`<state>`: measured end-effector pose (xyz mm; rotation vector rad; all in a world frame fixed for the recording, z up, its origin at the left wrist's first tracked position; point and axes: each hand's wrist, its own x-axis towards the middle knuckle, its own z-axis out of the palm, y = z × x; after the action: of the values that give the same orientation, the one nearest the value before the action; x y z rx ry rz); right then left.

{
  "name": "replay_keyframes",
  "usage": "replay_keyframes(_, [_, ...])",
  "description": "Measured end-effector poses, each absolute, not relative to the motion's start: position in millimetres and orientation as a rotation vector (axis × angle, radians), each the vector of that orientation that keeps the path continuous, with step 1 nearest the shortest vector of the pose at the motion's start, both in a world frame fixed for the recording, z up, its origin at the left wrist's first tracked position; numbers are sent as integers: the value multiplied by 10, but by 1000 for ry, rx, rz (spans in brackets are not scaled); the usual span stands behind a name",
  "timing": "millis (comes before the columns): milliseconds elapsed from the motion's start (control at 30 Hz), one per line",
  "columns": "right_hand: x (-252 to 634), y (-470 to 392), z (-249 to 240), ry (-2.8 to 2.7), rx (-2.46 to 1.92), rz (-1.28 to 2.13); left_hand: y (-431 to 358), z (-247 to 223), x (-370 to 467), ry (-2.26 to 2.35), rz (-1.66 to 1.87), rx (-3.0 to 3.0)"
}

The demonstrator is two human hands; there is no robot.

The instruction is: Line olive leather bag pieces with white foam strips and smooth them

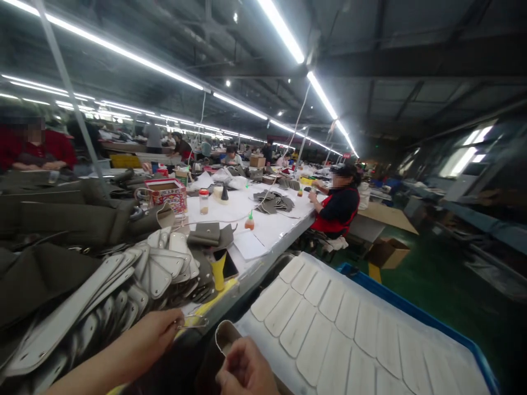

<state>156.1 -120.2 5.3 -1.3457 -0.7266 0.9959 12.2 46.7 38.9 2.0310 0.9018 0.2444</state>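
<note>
My left hand point(162, 332) is closed at the table's front edge, its fingertips pinching a thin shiny metal loop point(194, 322) that points right. My right hand point(249, 370) is at the bottom middle with fingers curled in, around a dark brown leather-like piece point(225, 336) whose pale-edged end bends up beside the fingers; the hand hides most of it. Left of my left hand lies a heap of white-backed cut pieces point(123, 280) with small metal studs. A yellow flared object point(219, 271) stands beyond the left hand.
A blue-rimmed tray point(411, 307) holds rows of pale rounded panels point(329, 318) at right. Dark olive material point(69, 219) is piled at left. On the white table point(214, 208) stand a green-tipped bottle point(249, 221), a jar point(203, 202) and a patterned box point(167, 195). A co-worker point(340, 203) sits beyond.
</note>
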Motion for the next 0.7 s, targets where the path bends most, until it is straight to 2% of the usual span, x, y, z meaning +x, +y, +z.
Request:
replay_keyframes(167, [1425,-1041,76,-933,-1319,1057,481,234,-9,910,156,1454])
replay_keyframes(333, [1358,-973,93,-1005,-1348,1086,448,170,-178,907,249,1297])
replay_keyframes(700, [1198,-804,182,-418,-1055,1268,164,114,-298,805,419,1120])
